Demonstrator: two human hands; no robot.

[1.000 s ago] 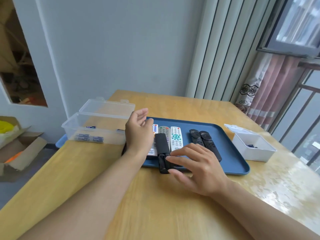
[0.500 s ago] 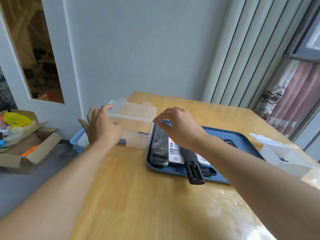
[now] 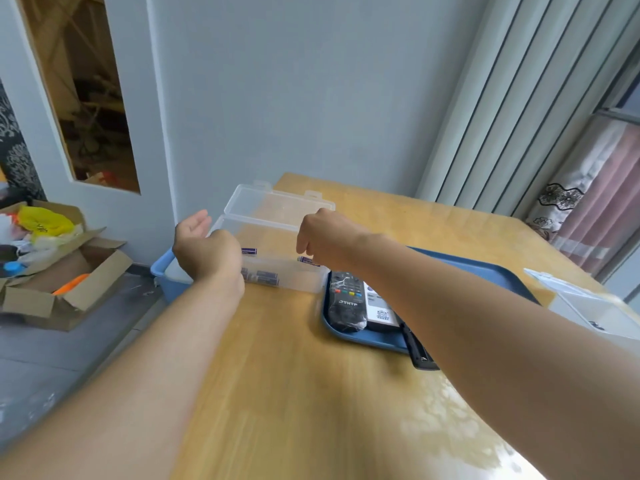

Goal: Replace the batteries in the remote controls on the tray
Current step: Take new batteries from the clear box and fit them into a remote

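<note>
**Ana:** While both hands hover at the clear plastic box (image 3: 277, 251), which step would you call this?

**Ben:** Fetching fresh cells, I'd judge. The right hand (image 3: 325, 239) dips over its right end, fingers curled downward; whether they pinch anything, I can't tell. The left hand (image 3: 204, 245) steadies the left end, thumb apart, fingers hidden.

**Ana:** And the remotes?

**Ben:** On the blue tray (image 3: 367, 339), right of the box. A black remote (image 3: 346, 301) lies nearest; another dark remote (image 3: 420, 351) overhangs the tray's near edge.

**Ana:** Next?

**Ben:** Likely lifting batteries (image 3: 265, 277) from the box floor.
</note>
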